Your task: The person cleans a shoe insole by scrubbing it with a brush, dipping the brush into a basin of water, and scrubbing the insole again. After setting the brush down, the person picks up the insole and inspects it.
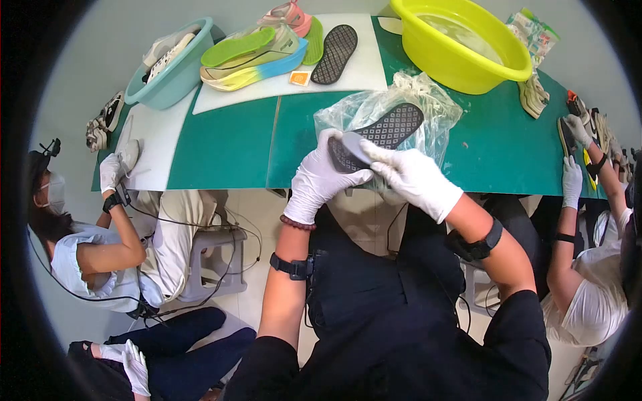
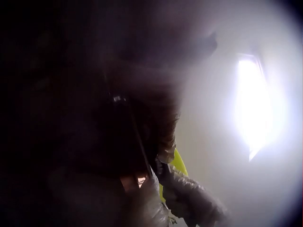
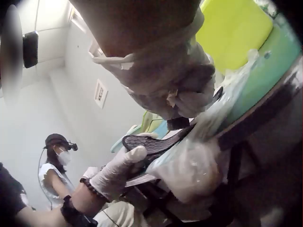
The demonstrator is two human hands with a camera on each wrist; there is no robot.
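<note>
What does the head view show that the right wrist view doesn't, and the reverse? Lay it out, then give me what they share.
Only the head view: the pink shoe, the orange-and-white card and a second black sole lying flat.

Only the right wrist view: the ceiling and a small frame on the wall.

Both: the gripped black sole, left hand, right hand, plastic bag and yellow basin.

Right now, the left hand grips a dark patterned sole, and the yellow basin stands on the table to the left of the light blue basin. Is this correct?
Not quite: the head view shows the yellow basin to the right of the light blue basin. The left hand does grip a dark patterned sole.
</note>
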